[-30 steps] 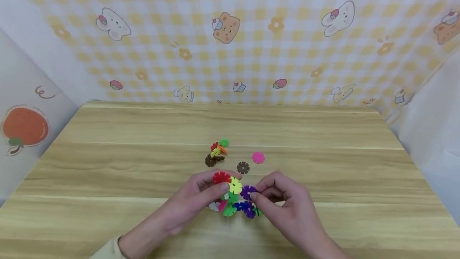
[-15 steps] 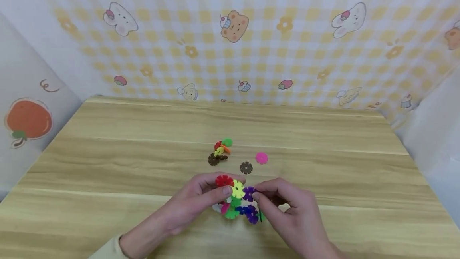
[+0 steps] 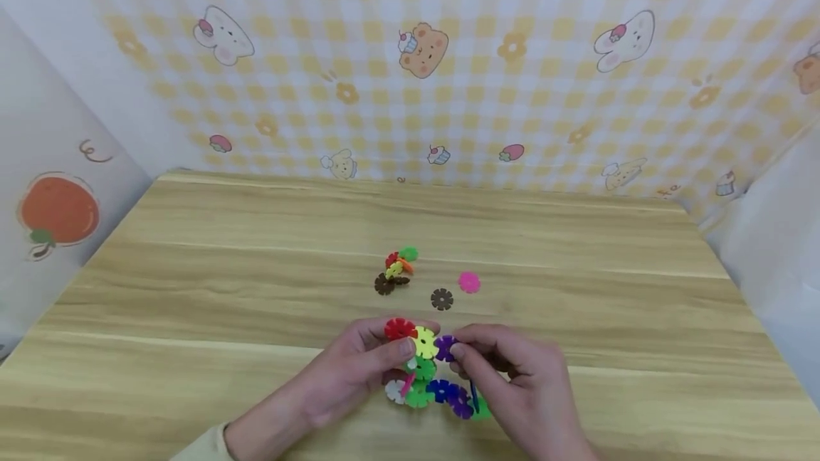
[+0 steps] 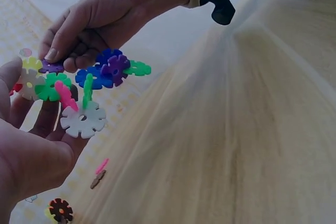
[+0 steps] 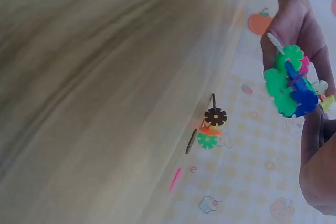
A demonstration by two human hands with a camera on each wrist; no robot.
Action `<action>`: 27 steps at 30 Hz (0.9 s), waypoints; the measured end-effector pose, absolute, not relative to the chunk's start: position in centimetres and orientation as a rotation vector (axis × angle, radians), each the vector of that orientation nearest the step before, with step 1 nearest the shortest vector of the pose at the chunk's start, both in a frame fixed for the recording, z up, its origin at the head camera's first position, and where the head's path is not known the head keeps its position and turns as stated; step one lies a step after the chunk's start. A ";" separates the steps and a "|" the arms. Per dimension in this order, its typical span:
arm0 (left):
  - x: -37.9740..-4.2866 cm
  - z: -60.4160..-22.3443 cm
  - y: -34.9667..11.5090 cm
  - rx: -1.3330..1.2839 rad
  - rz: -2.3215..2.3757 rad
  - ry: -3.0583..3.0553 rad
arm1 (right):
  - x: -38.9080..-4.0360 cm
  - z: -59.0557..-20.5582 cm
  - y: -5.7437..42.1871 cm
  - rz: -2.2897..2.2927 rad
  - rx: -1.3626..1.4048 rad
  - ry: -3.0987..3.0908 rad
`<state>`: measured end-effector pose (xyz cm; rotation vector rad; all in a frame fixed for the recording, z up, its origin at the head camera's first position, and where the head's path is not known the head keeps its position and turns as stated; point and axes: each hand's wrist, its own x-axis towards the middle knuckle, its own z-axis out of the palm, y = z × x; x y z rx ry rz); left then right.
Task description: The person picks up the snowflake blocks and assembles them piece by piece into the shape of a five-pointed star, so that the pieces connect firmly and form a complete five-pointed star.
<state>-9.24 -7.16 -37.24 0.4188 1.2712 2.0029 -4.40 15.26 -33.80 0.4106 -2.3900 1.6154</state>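
A chain of notched plastic discs hangs between both hands above the table. My left hand [image 3: 349, 368] grips its left end, thumb over the joint of the red disc [image 3: 400, 329] and the yellow disc [image 3: 424, 342]. With thumb and index finger my right hand [image 3: 522, 383] pinches a purple disc [image 3: 445, 348], which meets the yellow one's right edge; how far they interlock is unclear. Below hang green discs [image 3: 419, 395], a white disc [image 4: 83, 119], a pink disc [image 4: 66, 95], blue discs [image 4: 94, 77] and another purple disc [image 4: 115, 70]. A green disc [image 4: 139, 68] ends the chain.
Beyond the hands, a small joined cluster of red, green, orange, yellow and brown discs [image 3: 384, 284] lies on the wooden table [image 3: 256, 269]. To its right are a loose brown disc [image 3: 442, 299] and a pink disc [image 3: 470, 282]. A checked cloth [image 3: 474, 105] hangs behind.
Both hands keep their holds on the discs and have shifted slightly lower in view. The chain's lower part has swung a little down and to the right. The head view has shifted slightly.
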 end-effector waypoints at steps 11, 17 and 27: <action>-9.1 -37.7 -6.9 0.393 1.972 1.361 | -4.5 -34.8 14.9 1.600 0.395 -2.391; -9.8 -37.1 -6.7 0.444 1.928 1.384 | -4.8 -34.2 16.0 1.862 0.062 -2.550; -9.2 -37.3 -5.8 0.344 1.893 1.404 | -5.3 -34.8 16.4 1.999 -0.088 -2.725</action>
